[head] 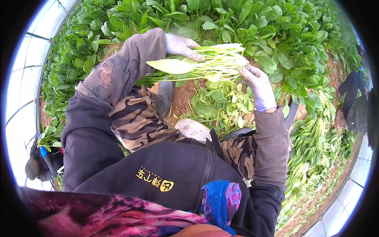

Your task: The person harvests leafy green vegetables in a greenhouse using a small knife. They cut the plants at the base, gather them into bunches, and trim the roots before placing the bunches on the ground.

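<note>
A bunch of leafy green plants, which look like spinach (217, 63), lies sideways in front of me, leaves to the left and pale stem ends to the right. My left hand (184, 47), in a thin whitish glove, is closed around the bunch from above near its leaves. At the stem ends my right hand (257, 86), gloved alike, pinches the lower right corner between thumb and fingers. One broad pale leaf (172, 66) lies across the near side of the bunch. Below it, loose leaves and stems (219, 103) are scattered on the soil between my boots.
Dense standing spinach (237, 20) grows ahead and to the left. Picked plants (311, 145) lie in a long row at the right. A dark boot (165, 94) stands on brown soil (182, 99). Other people are at the far left (46, 161) and far right (355, 100).
</note>
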{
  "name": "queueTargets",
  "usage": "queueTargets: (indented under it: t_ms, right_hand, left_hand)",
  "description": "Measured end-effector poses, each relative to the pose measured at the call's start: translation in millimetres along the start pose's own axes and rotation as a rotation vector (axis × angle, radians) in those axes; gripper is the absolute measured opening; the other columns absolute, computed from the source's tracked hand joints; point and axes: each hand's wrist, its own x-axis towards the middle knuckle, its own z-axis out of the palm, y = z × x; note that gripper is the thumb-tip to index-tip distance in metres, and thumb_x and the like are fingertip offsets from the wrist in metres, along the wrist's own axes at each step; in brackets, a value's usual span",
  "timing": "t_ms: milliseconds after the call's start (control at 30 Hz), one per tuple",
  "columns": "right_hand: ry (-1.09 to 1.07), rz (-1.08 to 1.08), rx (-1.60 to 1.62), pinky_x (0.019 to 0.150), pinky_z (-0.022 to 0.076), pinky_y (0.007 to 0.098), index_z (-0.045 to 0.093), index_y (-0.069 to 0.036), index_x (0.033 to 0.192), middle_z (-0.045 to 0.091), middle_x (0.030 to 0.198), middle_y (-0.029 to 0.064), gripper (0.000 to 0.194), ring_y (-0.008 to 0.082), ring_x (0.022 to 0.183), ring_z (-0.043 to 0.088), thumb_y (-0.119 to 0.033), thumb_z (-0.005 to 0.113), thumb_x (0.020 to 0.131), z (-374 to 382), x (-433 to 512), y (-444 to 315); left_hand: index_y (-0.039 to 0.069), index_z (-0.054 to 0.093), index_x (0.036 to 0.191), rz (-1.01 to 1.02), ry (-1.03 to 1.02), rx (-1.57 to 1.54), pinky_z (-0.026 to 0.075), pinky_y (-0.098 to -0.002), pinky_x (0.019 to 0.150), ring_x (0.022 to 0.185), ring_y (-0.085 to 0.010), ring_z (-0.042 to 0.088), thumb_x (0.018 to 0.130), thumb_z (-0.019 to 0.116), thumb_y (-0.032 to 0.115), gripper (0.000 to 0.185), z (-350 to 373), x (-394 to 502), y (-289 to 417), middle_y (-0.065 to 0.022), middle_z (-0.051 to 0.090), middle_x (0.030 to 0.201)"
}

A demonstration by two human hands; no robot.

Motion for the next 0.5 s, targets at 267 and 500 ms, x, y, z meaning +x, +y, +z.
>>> queueTargets:
  t_ms: [267, 500]
  right_hand:
    - [0.082, -0.052, -0.093, 0.067, 0.0437, 0.0203, 0.071, 0.001, 0.098, 0.067, 0.083, -0.0007, 0.023, 0.0052, 0.073, 0.056, -0.018, 0.071, 0.084, 8, 12, 10]
    - [0.185, -0.083, 0.007, 0.071, 0.0487, 0.0248, 0.067, 0.004, 0.102, 0.068, 0.09, 0.0033, 0.023, 0.0088, 0.076, 0.059, -0.015, 0.066, 0.088, 6, 24, 34]
  left_hand:
    - [0.007, 0.058, 0.125, 0.025, -0.052, -0.014, 0.047, -0.0287, 0.081, 0.089, -0.0107, 0.06, 0.084, 0.065, 0.059, 0.067, 2, 14, -17, -0.0024, 0.066, 0.102]
    - [0.006, 0.053, 0.132, -0.003, -0.031, -0.004, 0.047, -0.0284, 0.084, 0.094, -0.0117, 0.059, 0.087, 0.065, 0.052, 0.065, -2, 17, -13, -0.0038, 0.064, 0.11]
